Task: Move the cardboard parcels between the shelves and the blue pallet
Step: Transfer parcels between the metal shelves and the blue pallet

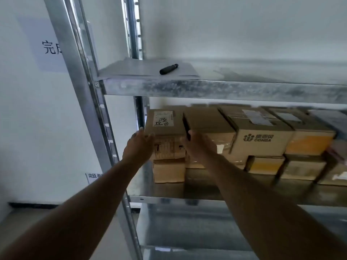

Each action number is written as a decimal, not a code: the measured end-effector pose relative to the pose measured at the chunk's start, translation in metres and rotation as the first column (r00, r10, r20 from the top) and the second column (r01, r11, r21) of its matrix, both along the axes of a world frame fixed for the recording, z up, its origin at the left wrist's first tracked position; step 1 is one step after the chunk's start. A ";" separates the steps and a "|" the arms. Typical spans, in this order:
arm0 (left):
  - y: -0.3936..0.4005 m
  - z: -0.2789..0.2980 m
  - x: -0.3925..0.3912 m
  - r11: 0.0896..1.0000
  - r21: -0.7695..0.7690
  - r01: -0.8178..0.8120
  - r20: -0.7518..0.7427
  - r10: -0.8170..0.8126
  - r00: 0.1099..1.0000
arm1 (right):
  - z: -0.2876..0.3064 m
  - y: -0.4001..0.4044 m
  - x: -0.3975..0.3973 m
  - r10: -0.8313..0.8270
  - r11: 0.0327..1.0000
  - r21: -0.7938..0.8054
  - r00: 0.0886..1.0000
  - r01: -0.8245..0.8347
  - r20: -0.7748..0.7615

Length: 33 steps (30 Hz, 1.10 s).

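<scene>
Several cardboard parcels are stacked in two layers on the middle metal shelf point(169, 198). The leftmost upper parcel point(165, 126) carries a white label with handwriting. My left hand point(139, 145) lies flat against its left side, fingers straight. My right hand point(197, 143) reaches to its right side, fingers going into the dark gap between it and the neighbouring parcel point(208, 121). A box printed CONBA point(261, 136) stands further right. The blue pallet is out of view.
On the upper shelf point(225, 89) lie sheets of paper point(146, 71) with a black marker point(168, 69) on them. A metal upright point(88, 94) stands left of my arms. A paper sign point(50, 47) hangs on the white wall. Lower shelves show below.
</scene>
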<state>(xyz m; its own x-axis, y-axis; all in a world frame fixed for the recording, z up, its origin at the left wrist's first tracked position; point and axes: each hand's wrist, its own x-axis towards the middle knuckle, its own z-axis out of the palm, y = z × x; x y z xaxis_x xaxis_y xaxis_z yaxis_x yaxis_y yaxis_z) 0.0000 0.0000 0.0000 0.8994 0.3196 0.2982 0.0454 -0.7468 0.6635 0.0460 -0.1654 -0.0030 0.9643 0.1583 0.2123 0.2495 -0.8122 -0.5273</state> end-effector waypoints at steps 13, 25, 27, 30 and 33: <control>0.024 -0.013 0.014 0.905 -0.424 -0.026 -0.192 -0.062 0.979 | -0.009 0.015 0.000 -0.147 0.964 0.210 0.985 0.164 -0.094; 0.035 -0.030 -0.008 0.786 -0.589 0.189 -0.117 -0.314 0.942 | -0.013 0.009 -0.020 0.118 0.860 0.491 0.883 0.138 -0.455; 0.042 -0.033 -0.017 0.757 -0.605 0.247 -0.101 -0.380 0.920 | -0.017 0.007 -0.030 0.141 0.856 0.509 0.902 0.096 -0.407; 0.046 -0.038 -0.038 0.733 -0.595 0.331 -0.033 -0.434 0.900 | -0.024 0.002 -0.050 0.222 0.812 0.583 0.918 0.012 -0.328; 0.043 -0.042 -0.067 0.737 -0.536 0.413 0.039 -0.466 0.884 | -0.033 -0.005 -0.078 0.227 0.787 0.616 0.940 -0.024 -0.253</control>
<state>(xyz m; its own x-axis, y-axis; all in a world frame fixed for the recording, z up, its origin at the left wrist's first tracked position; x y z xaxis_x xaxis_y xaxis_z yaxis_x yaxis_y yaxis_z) -0.0671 0.0428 -0.0422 0.9925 -0.0381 0.1157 -0.1216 -0.2467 0.9614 -0.0324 -0.1709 -0.0358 0.9751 0.2216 0.0116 0.0752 -0.2806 -0.9569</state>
